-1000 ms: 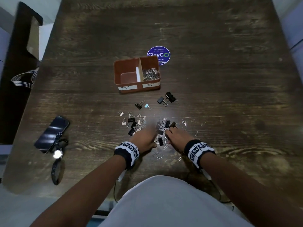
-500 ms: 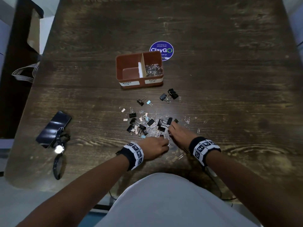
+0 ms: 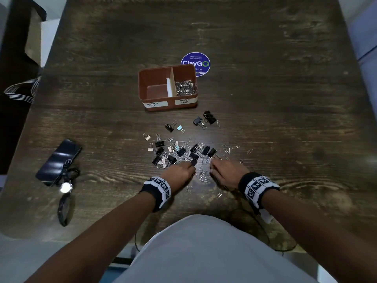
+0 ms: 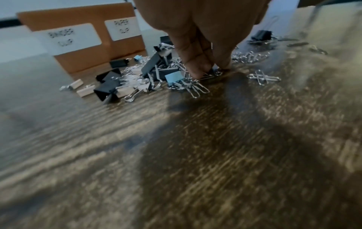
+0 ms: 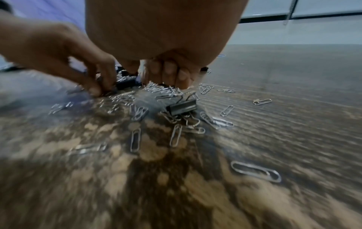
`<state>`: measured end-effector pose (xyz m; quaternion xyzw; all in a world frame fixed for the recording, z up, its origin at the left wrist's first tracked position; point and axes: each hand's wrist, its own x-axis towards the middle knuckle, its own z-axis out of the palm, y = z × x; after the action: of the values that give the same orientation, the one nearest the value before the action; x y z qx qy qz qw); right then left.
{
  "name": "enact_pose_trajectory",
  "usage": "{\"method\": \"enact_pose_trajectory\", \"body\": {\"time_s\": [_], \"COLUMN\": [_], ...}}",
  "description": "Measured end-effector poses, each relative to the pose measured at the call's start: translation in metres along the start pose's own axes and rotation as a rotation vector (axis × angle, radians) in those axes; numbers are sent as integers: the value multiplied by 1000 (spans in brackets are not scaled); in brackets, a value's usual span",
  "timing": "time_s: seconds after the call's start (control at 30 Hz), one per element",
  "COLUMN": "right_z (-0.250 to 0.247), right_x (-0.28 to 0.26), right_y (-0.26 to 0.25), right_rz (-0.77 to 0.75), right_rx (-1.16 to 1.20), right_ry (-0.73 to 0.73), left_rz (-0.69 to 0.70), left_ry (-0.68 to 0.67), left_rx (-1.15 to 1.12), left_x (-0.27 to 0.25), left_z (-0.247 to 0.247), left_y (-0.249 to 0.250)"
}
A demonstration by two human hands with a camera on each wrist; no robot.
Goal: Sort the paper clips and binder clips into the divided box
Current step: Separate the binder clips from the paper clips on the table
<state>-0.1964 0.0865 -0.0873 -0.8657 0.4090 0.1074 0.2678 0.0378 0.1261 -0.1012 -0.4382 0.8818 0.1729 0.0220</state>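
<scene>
The brown divided box (image 3: 142,92) stands mid-table. Its right compartment, labelled PAPER CLIP, holds a heap of paper clips (image 3: 185,87); the left one, labelled BINDER CLIP, holds none. A mixed pile of clips (image 3: 177,152) lies in front of the box. At the pile's near edge my left hand (image 3: 191,165) (image 4: 212,69) pinches a small black binder clip (image 3: 193,161) among wire clips. My right hand (image 3: 212,167) (image 5: 162,80) hovers just beside it, fingers curled round a bunch of paper clips (image 5: 156,89).
Several black binder clips (image 3: 206,119) lie apart between pile and box, another (image 5: 182,106) under my right hand. Loose paper clips (image 3: 230,149) are scattered to the right. A phone (image 3: 58,162) with a lanyard lies at the left, a round blue sticker (image 3: 195,63) behind the box.
The head camera has tilted, so the box sits lower in view. My left hand drew back towards me, then reached forward again to the pile's near edge. My right hand has stayed curled beside it.
</scene>
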Motion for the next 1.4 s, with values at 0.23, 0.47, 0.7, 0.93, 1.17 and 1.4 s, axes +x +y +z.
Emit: {"method": "enact_pose_trajectory", "body": {"time_s": [0.23,0.47,0.7,0.93,1.17,1.4], "right_z": [30,19,27,26,-37,-171], "right_x": [-15,18,22,24,35,124], "right_y": [4,-23,-32,-34,-32,-24], "right_rz": [14,-36,-47,-50,78,190], "right_rx": [-162,-180,-135,-145,271,482], "right_ry": [47,-46,-5,-62,49,383], "left_rz": [-67,-54,-121,-213,-232,-257], "left_ry": [30,31,5,-8,-157,-205], "left_rx": [-18,67,65,-42,-62,-97], "left_x": [-16,-26,-36,-25,-9,-12], "left_z": [12,18,12,2,-12,-15], "left_y": [-2,-4,-6,7,-3,-10]}}
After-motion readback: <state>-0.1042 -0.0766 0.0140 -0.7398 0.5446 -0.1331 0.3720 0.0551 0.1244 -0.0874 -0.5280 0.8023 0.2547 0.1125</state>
